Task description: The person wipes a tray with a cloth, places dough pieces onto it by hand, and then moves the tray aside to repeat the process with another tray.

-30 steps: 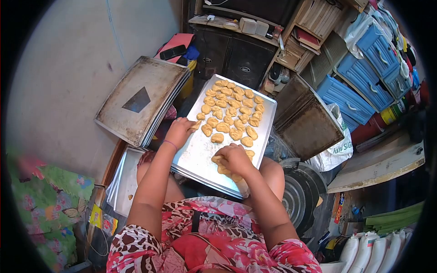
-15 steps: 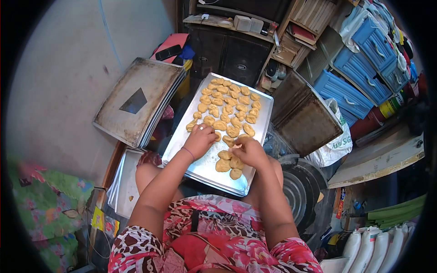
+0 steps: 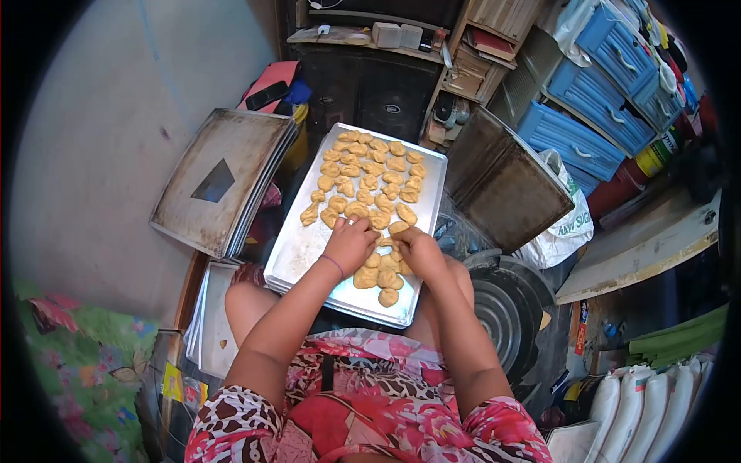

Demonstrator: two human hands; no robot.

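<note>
A silver metal tray [image 3: 297, 248] rests across my lap, with rows of lumpy yellow-brown dough pieces [image 3: 369, 182] covering its far part. Fingers curled, my left hand [image 3: 351, 245] is closed at the near edge of these rows, against a dough piece partly hidden beneath it. My right hand [image 3: 421, 251] has its fingertips pinched on another piece at the right, mostly covered by the fingers. Below and between the hands, several smoother dough lumps [image 3: 366, 278] sit bunched together, touching one another.
Stacked used baking trays [image 3: 185, 170] lean at the left by the wall. A dark baking tray [image 3: 517, 185] stands at the right, near a white sack [image 3: 552, 239] and blue drawers [image 3: 575, 147]. Beside my right leg is a round black object [image 3: 502, 316]. Dark speaker cabinets [image 3: 386, 100] stand ahead.
The view has shifted, so the tray appears slightly farther left. My right hand has moved slightly nearer to the rows. Both hands stay over the dough.
</note>
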